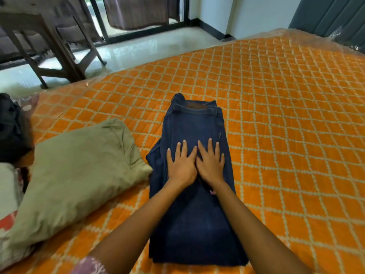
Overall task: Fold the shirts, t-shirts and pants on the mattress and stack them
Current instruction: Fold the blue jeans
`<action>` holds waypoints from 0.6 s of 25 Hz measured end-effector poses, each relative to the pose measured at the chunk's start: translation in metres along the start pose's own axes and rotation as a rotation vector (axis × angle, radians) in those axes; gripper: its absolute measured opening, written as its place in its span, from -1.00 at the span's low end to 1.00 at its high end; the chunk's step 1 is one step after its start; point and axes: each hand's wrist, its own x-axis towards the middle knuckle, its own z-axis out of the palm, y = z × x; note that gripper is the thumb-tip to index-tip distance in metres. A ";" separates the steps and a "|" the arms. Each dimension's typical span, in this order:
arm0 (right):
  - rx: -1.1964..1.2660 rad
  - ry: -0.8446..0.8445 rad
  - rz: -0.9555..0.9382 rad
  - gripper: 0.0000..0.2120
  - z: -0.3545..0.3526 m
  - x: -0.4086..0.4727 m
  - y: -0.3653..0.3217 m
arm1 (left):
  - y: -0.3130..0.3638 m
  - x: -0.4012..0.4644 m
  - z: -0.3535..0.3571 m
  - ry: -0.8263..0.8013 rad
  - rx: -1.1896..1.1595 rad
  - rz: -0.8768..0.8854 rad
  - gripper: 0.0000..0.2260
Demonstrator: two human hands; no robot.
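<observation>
Both palms are pressing flat, fingers spread: the left hand [180, 164] and right hand [211, 162] are lying side by side, thumbs touching, on the dark jeans [194, 214]; these are lying lengthwise at the mattress [286, 115] centre, waistband toward 12 o'clock; denim looks heavy, stiffish, unlikely to slip; gripping at the hem, toward 6 o'clock, seems best for folding; an olive garment [79, 171] is sitting at 9 o'clock, just beside.

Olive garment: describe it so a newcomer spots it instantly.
Start at the orange quilted mattress that fills the view. Dark blue jeans lie down its middle under both flat hands; the olive garment lies just left of them, touching their edge. It is the only pale green, rumpled piece there.
</observation>
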 end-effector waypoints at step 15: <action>-0.421 -0.014 -0.274 -0.13 0.048 -0.209 0.050 | -0.044 -0.178 0.063 0.004 0.256 0.449 -0.11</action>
